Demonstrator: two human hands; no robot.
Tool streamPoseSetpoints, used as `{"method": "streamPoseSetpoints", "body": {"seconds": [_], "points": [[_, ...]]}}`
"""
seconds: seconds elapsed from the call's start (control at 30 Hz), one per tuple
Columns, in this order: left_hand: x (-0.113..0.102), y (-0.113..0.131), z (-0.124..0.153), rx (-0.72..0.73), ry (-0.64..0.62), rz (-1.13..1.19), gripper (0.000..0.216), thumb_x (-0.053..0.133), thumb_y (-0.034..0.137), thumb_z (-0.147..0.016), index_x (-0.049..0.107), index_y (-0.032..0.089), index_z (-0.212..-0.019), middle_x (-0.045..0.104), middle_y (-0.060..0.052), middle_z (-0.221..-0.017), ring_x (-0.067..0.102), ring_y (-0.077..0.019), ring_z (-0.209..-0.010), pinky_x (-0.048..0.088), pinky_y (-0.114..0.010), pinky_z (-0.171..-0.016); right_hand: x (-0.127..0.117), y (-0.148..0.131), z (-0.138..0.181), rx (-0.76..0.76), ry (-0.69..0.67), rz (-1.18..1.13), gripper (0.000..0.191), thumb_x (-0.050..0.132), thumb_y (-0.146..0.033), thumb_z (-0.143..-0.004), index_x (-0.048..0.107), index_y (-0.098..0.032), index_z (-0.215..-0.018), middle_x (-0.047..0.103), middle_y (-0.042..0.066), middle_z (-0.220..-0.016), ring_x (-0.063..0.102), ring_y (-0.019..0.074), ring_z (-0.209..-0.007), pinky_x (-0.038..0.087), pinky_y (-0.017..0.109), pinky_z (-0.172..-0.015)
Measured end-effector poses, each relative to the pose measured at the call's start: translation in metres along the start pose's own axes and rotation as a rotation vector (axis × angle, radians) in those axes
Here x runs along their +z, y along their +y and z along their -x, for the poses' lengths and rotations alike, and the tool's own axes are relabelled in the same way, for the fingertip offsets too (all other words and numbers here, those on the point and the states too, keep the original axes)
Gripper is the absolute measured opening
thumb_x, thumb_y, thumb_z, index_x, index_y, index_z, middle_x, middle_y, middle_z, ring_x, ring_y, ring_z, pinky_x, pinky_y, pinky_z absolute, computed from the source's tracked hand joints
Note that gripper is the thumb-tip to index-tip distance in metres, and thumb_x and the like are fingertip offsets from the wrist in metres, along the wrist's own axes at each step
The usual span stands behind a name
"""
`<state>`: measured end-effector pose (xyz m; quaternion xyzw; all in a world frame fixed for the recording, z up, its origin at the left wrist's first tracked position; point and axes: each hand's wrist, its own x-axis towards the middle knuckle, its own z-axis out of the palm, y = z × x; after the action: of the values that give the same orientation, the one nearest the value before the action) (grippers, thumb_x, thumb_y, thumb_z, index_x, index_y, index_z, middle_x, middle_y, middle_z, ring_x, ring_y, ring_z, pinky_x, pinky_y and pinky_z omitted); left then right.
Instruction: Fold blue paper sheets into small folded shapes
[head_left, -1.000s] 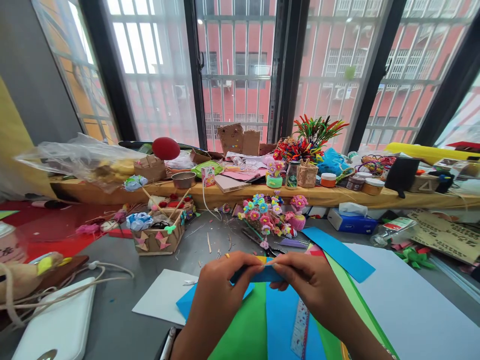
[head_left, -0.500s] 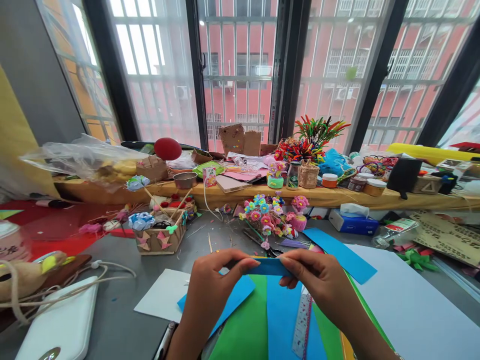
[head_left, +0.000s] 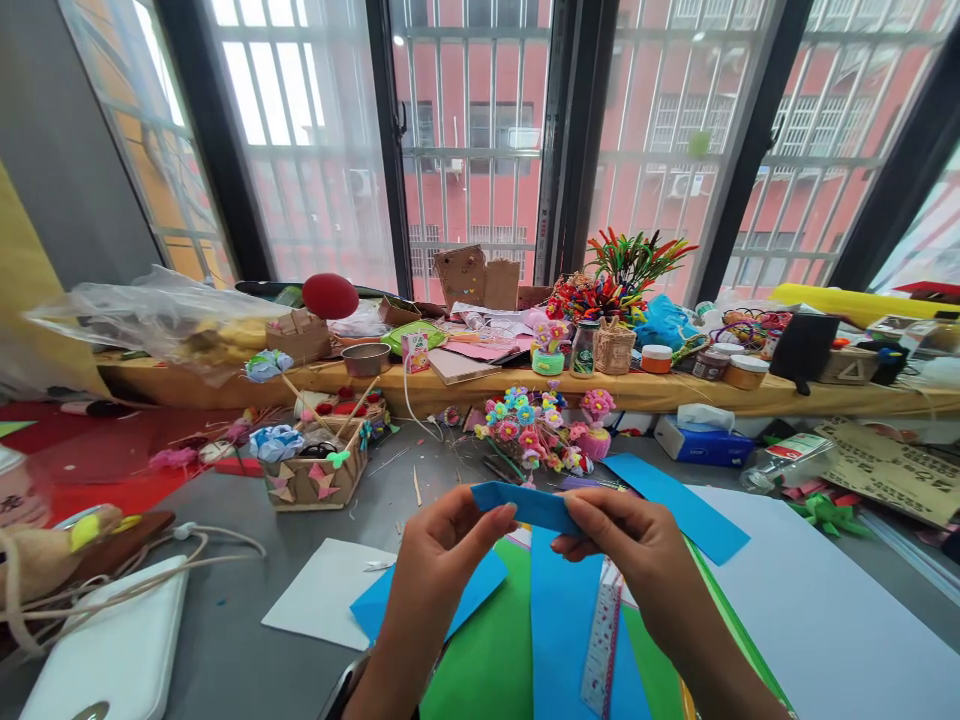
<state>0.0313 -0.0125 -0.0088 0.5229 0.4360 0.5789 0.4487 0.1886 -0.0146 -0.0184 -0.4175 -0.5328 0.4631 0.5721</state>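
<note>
Between my two hands is a small folded strip of blue paper, held above the desk. My left hand pinches its left end, thumb on the near face. At the right end, my right hand grips it between thumb and fingers. Below lie a long blue paper strip and a clear printed ruler, on top of green paper. Another blue piece sits partly behind my left forearm, beside a white sheet.
A blue strip and a large white sheet lie to the right. Behind them stands a tissue box. Bead-like flowers and a cardboard box stand farther back. A white power bank with cables lies left.
The folded blue paper has tilted and its left end has risen, so more of its face shows. My left hand has shifted slightly, and the view has moved a little.
</note>
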Motion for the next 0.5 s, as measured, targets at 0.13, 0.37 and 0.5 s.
{"method": "streamPoseSetpoints", "body": {"seconds": [0.13,0.37,0.5], "points": [[0.0028,-0.0057,-0.0006,-0.007,0.082,0.073,0.01,0.066,0.024,-0.063,0.066,0.015,-0.065,0.066,0.001,-0.058,0.06,-0.0142,-0.059,0.048,-0.022,-0.059,0.0035,0.0014,0.0016,0.001,-0.084,0.057,0.025,0.062,-0.037,-0.071,0.068,-0.014,-0.077,0.069,0.004,-0.063,0.066,0.0166,-0.06,0.053,0.024,-0.056],[0.0054,-0.008,-0.0001,-0.03,0.036,0.207,0.007,0.069,0.021,-0.061,0.064,0.016,-0.063,0.063,0.004,-0.058,0.055,-0.0096,-0.055,0.044,-0.016,-0.053,0.0068,0.0023,0.0025,-0.03,-0.252,0.311,0.024,0.055,-0.033,-0.076,0.068,-0.014,-0.068,0.064,0.002,-0.059,0.059,0.014,-0.058,0.048,0.022,-0.053],[0.0082,-0.0079,0.0022,-0.034,0.001,0.165,0.006,0.069,0.019,-0.062,0.064,0.015,-0.064,0.062,0.005,-0.057,0.054,-0.0088,-0.056,0.044,-0.015,-0.053,0.0105,0.0024,0.0033,-0.029,-0.288,0.287,0.023,0.053,-0.031,-0.078,0.065,-0.015,-0.065,0.062,0.001,-0.058,0.061,0.0135,-0.058,0.048,0.021,-0.054]]}}
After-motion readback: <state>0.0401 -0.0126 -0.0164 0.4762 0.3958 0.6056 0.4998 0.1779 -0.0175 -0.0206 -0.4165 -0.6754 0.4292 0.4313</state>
